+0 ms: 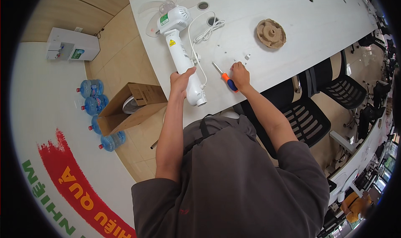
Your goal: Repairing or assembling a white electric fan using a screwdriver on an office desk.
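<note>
A white electric fan (180, 56), with a motor head and clear blades (167, 6) at its far end, lies along the left part of the white table (234, 21). My left hand (180, 82) is wrapped round the lower part of its column. The white power cord (204, 35) loops beside it. Right of the column rests a screwdriver (227, 78) with an orange and blue handle. My right hand (240, 75) is beside that handle, its fingers pinched together at the tabletop; what they hold, if anything, is hidden. Near them sit a small white part (247, 56) and several tiny bits.
A round brown moulded-pulp piece (271, 33) lies farther right on the table. Black mesh chairs (305, 117) line its near right edge. On the floor at left stand an open cardboard box (133, 106) and several blue water bottles (92, 87). A person (355, 206) sits far right.
</note>
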The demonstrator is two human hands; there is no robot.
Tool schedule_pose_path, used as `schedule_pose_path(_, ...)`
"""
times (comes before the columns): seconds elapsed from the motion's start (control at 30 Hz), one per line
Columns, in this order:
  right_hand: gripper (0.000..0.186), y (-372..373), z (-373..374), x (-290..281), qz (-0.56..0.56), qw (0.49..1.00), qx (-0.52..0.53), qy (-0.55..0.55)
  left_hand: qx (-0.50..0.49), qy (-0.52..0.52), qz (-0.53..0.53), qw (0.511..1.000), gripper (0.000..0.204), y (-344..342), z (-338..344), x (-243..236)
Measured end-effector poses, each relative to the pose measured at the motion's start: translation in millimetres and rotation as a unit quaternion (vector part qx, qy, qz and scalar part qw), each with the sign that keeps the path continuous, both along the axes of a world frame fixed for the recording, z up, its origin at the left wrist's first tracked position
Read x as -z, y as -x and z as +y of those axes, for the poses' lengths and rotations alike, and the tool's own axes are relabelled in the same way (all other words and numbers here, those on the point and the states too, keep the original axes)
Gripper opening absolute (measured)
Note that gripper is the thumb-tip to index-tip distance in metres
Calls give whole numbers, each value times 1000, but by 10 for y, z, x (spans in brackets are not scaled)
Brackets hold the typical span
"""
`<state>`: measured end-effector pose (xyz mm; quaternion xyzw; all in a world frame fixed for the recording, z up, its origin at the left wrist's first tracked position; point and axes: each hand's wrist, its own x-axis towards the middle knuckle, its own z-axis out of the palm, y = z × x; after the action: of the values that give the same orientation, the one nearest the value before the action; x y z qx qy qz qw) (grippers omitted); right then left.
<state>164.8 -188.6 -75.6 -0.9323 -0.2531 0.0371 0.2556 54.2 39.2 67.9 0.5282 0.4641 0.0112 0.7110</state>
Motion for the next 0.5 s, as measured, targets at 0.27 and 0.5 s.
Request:
schedule_pose_path(0.27, 14, -83, 36, -109, -13, 995, -42, 90, 14, -6, 16, 1000, 53, -11, -28, -61)
schedule_pose_path(0.5, 16, 5, 74, -214, 102, 990, -97, 9, 14, -2, 15, 1000, 53, 4, -20, -7)
